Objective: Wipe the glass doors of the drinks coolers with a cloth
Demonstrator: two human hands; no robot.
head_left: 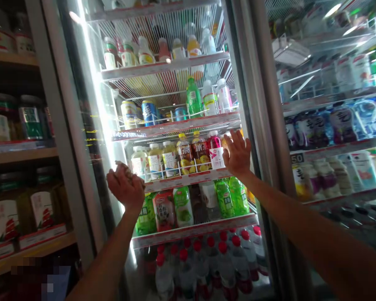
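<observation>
My left hand (126, 188) is closed around a crumpled cloth (127, 172) at the left side of a lit drinks fridge. With fingers spread, my right hand (238, 154) is raised before the right end of the middle shelf and holds nothing. Close to it stands a pink-capped bottle (215, 150). Brown tea bottles (185, 154) with yellow caps and pale drinks with white labels (156, 161) fill the same shelf between my hands. Whether my right hand touches glass or a bottle, I cannot tell.
Green bottles (224, 198) stand one shelf down, and several red-capped bottles (202, 261) at the bottom. A metal door frame (271, 113) separates this fridge from another drinks fridge (332, 148) on the right. At left, wooden shelves (21, 156) hold large jars (31, 117).
</observation>
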